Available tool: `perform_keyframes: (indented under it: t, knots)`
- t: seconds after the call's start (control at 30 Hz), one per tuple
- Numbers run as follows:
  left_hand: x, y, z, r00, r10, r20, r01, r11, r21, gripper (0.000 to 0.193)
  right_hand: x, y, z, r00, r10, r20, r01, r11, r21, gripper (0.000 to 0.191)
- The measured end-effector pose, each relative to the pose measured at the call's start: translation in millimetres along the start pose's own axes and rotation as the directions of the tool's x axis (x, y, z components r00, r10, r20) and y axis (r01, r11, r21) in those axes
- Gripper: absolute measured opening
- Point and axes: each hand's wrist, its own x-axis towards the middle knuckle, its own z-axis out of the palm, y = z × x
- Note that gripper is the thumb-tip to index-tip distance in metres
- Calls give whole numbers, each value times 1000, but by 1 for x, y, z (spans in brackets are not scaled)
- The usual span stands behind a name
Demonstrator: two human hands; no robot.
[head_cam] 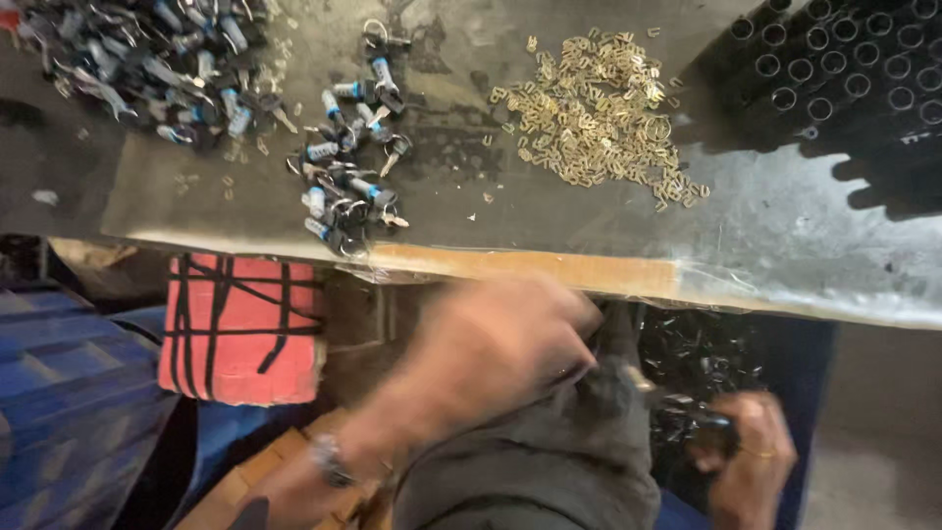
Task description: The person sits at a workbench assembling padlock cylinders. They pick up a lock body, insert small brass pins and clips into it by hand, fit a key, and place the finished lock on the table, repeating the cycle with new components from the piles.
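My left hand (491, 358) is blurred below the table edge, fingers curled near a dark grey cloth (549, 461) over my lap; what it holds is unclear. My right hand (751, 456) is lower right, closed on a small dark metal part (687, 412) beside a container of dark shiny pieces (702, 353). On the metal table (785, 236) above lie a pile of small brass clips (599, 108) and a cluster of black keyed cylinders with blue and silver ends (348, 157).
A bigger heap of the same cylinders (157, 59) lies at the far left. Black tubes standing on end (844, 59) fill the top right corner. A red block with black stripes (240, 329) sits under the table, blue sheeting (69, 393) to its left.
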Motion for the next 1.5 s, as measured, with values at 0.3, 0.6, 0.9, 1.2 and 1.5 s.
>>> perform_keyframes:
  t: [0.3, 0.6, 0.9, 1.2, 1.5]
  knots:
    - [18, -118, -65, 961, -211, -179, 274, 647, 712, 19, 17, -17, 11, 999, 5, -50, -5, 1000, 3, 28]
    - [13, 2, -8, 996, -11, -93, 28, 984, 175, 11, -8, -135, 106, 855, -203, 478, -286, 585, 759, 61]
    - [24, -10, 10, 956, -205, -208, 222, 973, 61, 9, -11, -94, 83, 944, -294, 150, 276, 952, 131, 25]
    - [53, -51, 39, 993, -108, -40, 115, 927, 356, 50, -31, -38, 75, 886, -4, 464, -326, 707, 627, 28]
    - [44, -47, 41, 995, -95, 19, 83, 941, 329, 55, -20, -75, 76, 922, 81, 379, -258, 858, 445, 30]
